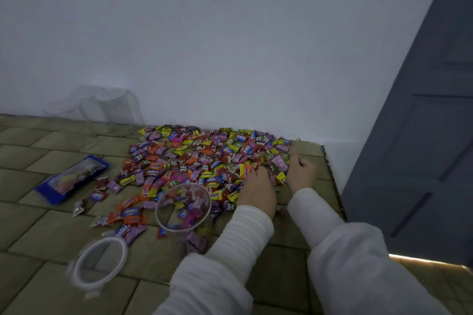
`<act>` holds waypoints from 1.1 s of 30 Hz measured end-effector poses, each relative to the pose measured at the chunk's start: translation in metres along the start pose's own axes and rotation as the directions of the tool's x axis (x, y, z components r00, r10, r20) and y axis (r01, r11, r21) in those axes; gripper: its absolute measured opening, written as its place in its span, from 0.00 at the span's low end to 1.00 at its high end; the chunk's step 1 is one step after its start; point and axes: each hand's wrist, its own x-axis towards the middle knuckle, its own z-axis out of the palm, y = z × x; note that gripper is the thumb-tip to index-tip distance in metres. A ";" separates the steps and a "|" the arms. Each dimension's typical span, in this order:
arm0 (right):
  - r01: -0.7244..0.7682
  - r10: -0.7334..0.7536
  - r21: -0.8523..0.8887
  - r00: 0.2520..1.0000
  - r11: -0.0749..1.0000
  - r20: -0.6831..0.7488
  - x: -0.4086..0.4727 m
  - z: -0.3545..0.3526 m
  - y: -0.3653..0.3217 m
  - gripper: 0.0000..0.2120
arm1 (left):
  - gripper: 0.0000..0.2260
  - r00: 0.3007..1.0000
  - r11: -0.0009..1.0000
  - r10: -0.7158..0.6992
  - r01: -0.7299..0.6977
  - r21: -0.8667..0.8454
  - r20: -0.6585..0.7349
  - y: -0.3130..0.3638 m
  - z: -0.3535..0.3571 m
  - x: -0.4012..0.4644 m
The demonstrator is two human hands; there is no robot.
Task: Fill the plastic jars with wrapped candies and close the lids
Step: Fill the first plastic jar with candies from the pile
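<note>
**A:** Your left hand [258, 186] and right hand [302, 174] are both down at the near right edge of the candies [202, 158], which lie spread across the mat [38, 225] up to the wall. The fingers of both curl into the heap from either side; whether they've closed on anything yet, I can't tell.

**B:** And the jar?

**A:** The open jar [183, 208] stands just left of your left wrist, partly filled. Its lid [99, 261] lies flat nearer you, apart from it.

**B:** How will they handle?

**A:** Light and slick, I'd judge; the wrappers should slide over each other, so scoop a cupped handful between both palms rather than pinching single pieces. The jar looks thin and likely tips easily. Steady it by the wall, below the rim.
</note>
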 end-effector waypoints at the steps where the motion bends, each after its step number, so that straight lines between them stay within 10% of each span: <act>1: -0.026 0.027 0.030 0.999 0.999 -0.018 -0.004 -0.003 -0.005 0.25 | 0.06 1.000 1.000 0.017 -0.017 -0.013 -0.020 0.003 -0.005 -0.002; 27: -0.201 0.174 0.442 0.980 0.874 0.101 -0.114 0.049 -0.090 0.26 | 0.03 0.912 0.830 0.166 -0.335 -0.446 -0.376 -0.078 -0.161 -0.046; 33: -0.053 0.075 0.418 0.997 0.907 -0.036 -0.141 0.068 -0.096 0.27 | 0.03 0.943 0.701 0.091 -0.289 -0.652 -0.320 -0.112 -0.155 -0.042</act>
